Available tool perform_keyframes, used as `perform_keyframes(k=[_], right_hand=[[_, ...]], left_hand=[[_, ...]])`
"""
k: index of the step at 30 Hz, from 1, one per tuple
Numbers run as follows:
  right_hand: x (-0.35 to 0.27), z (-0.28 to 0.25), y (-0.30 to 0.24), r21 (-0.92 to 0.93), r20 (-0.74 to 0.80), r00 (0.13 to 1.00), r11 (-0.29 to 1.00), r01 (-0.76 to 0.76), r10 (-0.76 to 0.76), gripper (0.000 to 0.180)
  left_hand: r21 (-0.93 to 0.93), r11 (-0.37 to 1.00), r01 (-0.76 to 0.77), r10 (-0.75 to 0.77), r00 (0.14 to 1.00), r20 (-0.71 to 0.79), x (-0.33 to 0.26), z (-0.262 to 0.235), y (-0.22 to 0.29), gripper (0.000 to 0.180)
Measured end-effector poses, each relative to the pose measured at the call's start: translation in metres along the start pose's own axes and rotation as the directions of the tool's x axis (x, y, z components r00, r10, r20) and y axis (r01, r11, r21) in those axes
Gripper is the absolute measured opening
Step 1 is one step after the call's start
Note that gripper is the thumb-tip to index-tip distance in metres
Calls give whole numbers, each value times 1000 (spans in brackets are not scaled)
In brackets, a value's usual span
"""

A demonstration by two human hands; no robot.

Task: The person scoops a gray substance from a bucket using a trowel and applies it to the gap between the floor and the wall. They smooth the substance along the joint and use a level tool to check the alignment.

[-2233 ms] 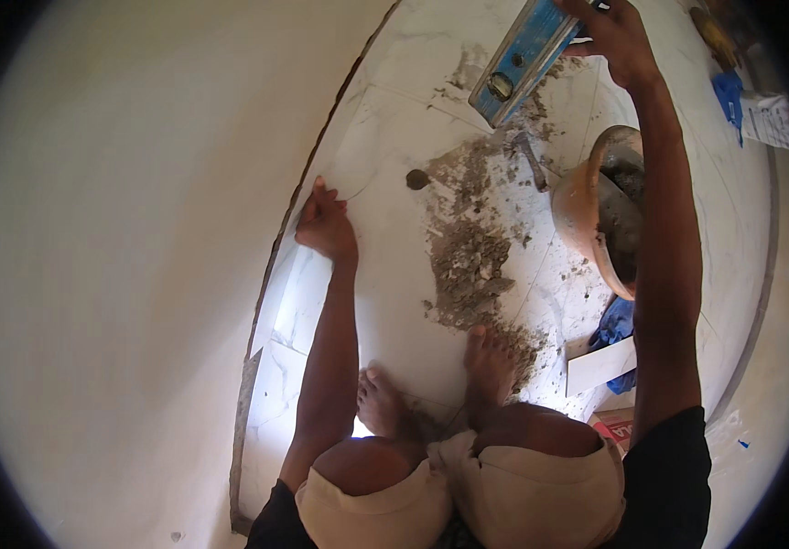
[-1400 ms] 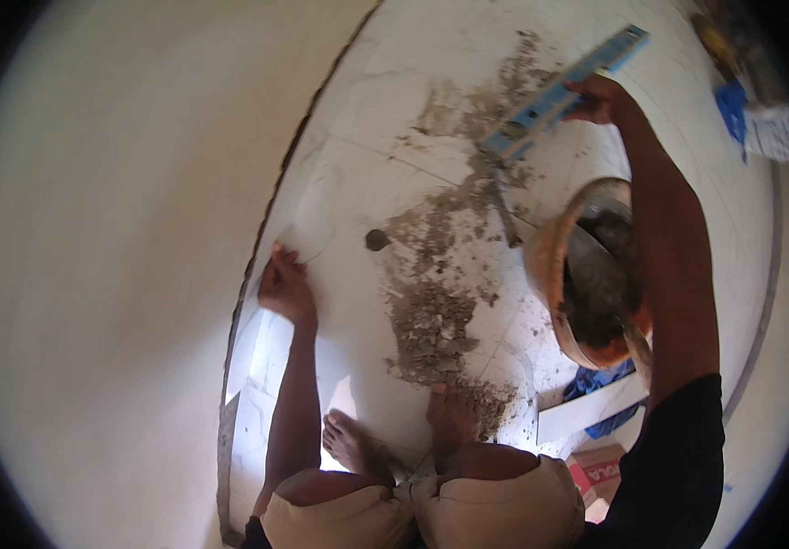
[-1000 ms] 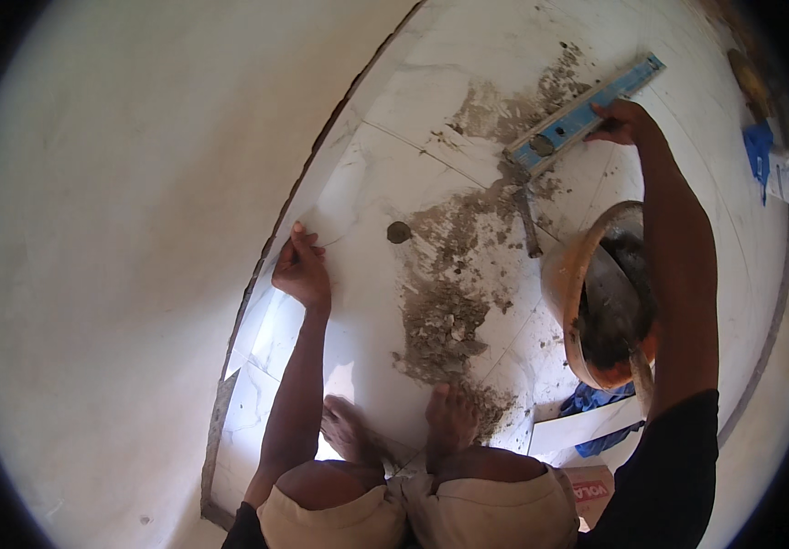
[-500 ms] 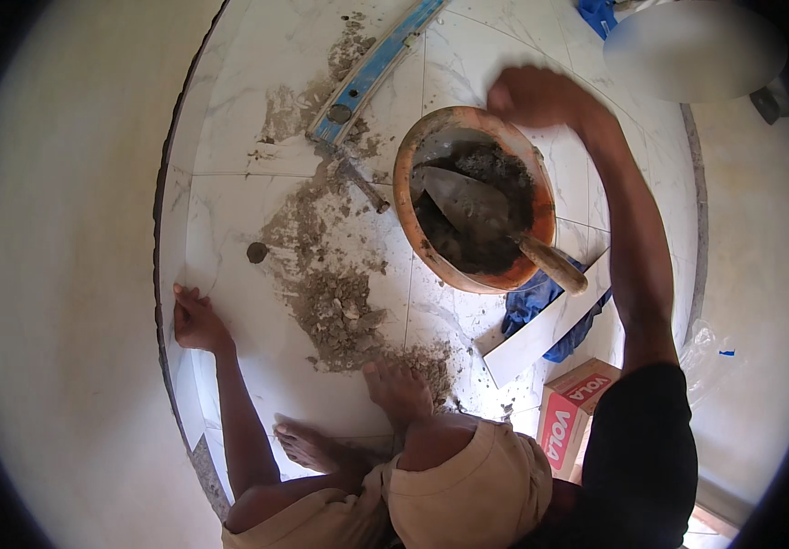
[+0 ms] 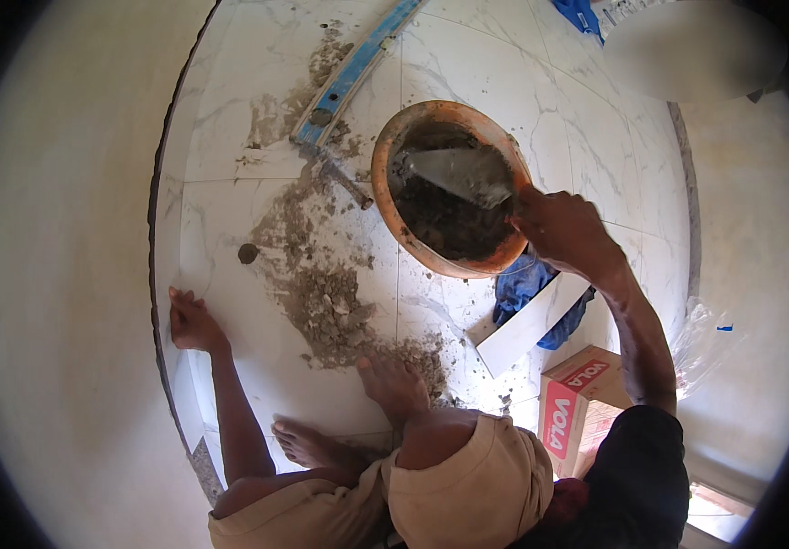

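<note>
My right hand (image 5: pixel 567 233) is closed at the right rim of an orange-brown bucket (image 5: pixel 383 203), gripping the handle of a trowel. The trowel's pointed blade (image 5: pixel 460 174) lies over the dark wet mortar (image 5: pixel 445 224) inside; its handle is mostly hidden by my fingers. At the far left, my left hand (image 5: pixel 195 322) rests with curled fingers against the white skirting tile (image 5: pixel 167 229) along the wall. Whether those fingers hold anything small is hidden.
A blue spirit level (image 5: pixel 358 73) and a hammer-like tool (image 5: pixel 349 186) lie on the tiled floor. Mortar crumbs (image 5: pixel 326 306) spread before my feet. Right of them are a tile strip (image 5: pixel 532 325) over blue cloth (image 5: pixel 515 291), a cardboard box (image 5: pixel 582 389) and clear plastic (image 5: pixel 707 343).
My right hand has come back from beyond the bucket's far rim and taken hold of the trowel handle. The trowel has shifted and turned in the bucket. My left hand stays put.
</note>
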State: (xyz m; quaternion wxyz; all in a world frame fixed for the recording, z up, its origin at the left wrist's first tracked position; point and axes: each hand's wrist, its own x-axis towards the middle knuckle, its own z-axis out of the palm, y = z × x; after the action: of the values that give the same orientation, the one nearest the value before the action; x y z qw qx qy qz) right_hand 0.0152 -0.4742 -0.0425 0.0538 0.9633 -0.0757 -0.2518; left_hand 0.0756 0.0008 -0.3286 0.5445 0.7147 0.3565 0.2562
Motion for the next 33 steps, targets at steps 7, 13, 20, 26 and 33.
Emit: perform_keyframes(k=[7, 13, 20, 26, 33], right_hand=[[-26, -20, 1, -254, -212, 973, 966, 40, -96, 19], [-15, -26, -15, -325, -116, 974, 934, 146, -192, 18], [1, -40, -15, -381, -20, 964, 894, 236, -264, 15], [27, -36, -25, -355, 40, 957, 891, 282, -287, 16], [56, -49, -41, -326, 193, 960, 910, 258, -203, 23]], left_hand=[[42, 998, 37, -37, 999, 4, -6, 1, 9, 44], [57, 998, 15, -15, 1000, 1, -7, 0, 11, 44], [55, 998, -28, 28, 1000, 0, -2, 0, 0, 44], [83, 997, -12, 13, 1000, -10, -2, 1, 1, 42], [46, 999, -4, 5, 1000, -25, 0, 1, 0, 42]])
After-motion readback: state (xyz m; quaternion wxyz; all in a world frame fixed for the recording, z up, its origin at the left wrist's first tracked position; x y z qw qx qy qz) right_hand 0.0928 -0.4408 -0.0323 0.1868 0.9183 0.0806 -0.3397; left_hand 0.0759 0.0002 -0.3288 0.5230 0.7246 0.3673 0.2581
